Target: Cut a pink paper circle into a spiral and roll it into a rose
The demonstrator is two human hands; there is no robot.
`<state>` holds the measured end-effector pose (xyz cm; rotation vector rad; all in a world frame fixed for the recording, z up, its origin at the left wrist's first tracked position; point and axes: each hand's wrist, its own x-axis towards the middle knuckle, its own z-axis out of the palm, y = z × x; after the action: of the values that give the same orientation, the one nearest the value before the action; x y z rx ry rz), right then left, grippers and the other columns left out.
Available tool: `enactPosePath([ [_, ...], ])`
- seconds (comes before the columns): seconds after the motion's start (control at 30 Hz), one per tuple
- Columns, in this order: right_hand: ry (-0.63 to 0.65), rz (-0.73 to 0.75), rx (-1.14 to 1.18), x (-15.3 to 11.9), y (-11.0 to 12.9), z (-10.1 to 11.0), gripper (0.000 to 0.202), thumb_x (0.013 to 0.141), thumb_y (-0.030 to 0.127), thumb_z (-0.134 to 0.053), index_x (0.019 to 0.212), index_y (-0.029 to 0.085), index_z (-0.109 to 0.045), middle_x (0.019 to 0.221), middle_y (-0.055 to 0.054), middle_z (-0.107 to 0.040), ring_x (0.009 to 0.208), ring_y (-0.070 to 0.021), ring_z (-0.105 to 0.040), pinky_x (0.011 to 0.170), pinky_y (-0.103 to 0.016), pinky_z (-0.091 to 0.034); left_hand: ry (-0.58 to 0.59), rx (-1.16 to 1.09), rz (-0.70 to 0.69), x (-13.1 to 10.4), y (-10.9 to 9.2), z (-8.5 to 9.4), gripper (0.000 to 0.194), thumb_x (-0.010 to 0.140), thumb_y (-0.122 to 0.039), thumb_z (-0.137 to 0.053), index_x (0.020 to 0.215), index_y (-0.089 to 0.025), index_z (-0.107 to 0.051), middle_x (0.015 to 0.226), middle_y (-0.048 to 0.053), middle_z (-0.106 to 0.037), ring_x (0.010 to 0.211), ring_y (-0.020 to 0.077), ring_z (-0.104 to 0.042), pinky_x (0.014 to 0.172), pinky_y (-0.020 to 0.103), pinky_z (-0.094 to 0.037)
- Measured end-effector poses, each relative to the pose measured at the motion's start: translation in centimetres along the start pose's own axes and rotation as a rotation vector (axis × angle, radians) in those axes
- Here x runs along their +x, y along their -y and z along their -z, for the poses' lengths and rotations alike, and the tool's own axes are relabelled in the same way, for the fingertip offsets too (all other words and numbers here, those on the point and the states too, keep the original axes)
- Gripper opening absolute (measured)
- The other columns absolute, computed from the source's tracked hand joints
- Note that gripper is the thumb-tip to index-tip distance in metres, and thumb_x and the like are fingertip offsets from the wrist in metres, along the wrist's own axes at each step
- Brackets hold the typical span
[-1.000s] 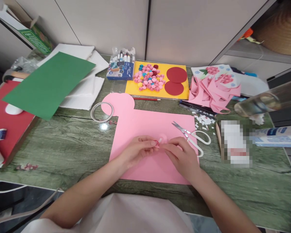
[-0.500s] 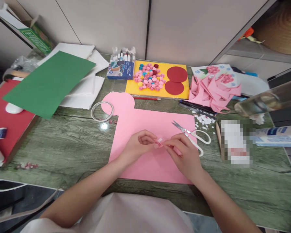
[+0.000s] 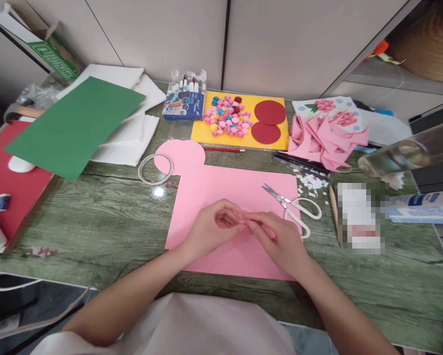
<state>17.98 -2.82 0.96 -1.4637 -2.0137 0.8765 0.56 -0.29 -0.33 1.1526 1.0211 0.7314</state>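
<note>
Over the pink sheet (image 3: 221, 256), my left hand (image 3: 214, 228) and my right hand (image 3: 276, 239) meet fingertip to fingertip. Both pinch a small pink paper piece (image 3: 242, 223), mostly hidden by the fingers. White-handled scissors (image 3: 290, 202) lie with their blades on the sheet, just beyond my right hand. A pink paper with rounded edges (image 3: 188, 154) and a roll of tape (image 3: 142, 170) are at the sheet's upper left. Small rolled paper pieces, mostly pink (image 3: 229, 118), sit on a yellow sheet (image 3: 251, 144) beside two dark red circles (image 3: 269, 112).
Pink scraps (image 3: 325, 140), pens (image 3: 299, 162) and white bits (image 3: 312, 181) lie at the back right, near a clear bottle (image 3: 406, 150). A marker box (image 3: 184, 106) stands at the back. Green paper (image 3: 75, 123) rests over white sheets at the left.
The fingertips have drawn closer around the small pink piece. A white bit that showed above it is now mostly hidden. The things on the table have not moved.
</note>
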Motion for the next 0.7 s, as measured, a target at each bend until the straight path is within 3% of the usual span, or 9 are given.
enactPosePath([
  [0.4, 0.018, -0.013, 0.026, 0.02, -0.09, -0.08, 0.018, 0.084, 0.017, -0.055, 0.097, 0.024, -0.064, 0.098, 0.0, -0.07, 0.089, -0.0156, -0.065, 0.079, -0.028, -0.05, -0.032, 0.281, -0.114, -0.47, -0.52, -0.17, 0.031, 0.068, -0.012, -0.06, 0.096, -0.021, -0.053, 0.08, -0.002, -0.067, 0.075, 0.0115, -0.064, 0.074, 0.025, -0.051],
  [0.7, 0.052, -0.222, 0.245, 0.29, -0.05, 0.23, 0.015, 0.079, 0.023, -0.058, 0.09, 0.024, -0.069, 0.094, -0.001, -0.072, 0.086, -0.0179, -0.067, 0.079, -0.03, -0.053, -0.026, 0.363, -0.144, -0.7, -0.71, -0.15, 0.03, 0.07, -0.013, -0.058, 0.098, -0.022, -0.055, 0.081, -0.002, -0.067, 0.077, 0.0107, -0.064, 0.075, 0.024, -0.05],
])
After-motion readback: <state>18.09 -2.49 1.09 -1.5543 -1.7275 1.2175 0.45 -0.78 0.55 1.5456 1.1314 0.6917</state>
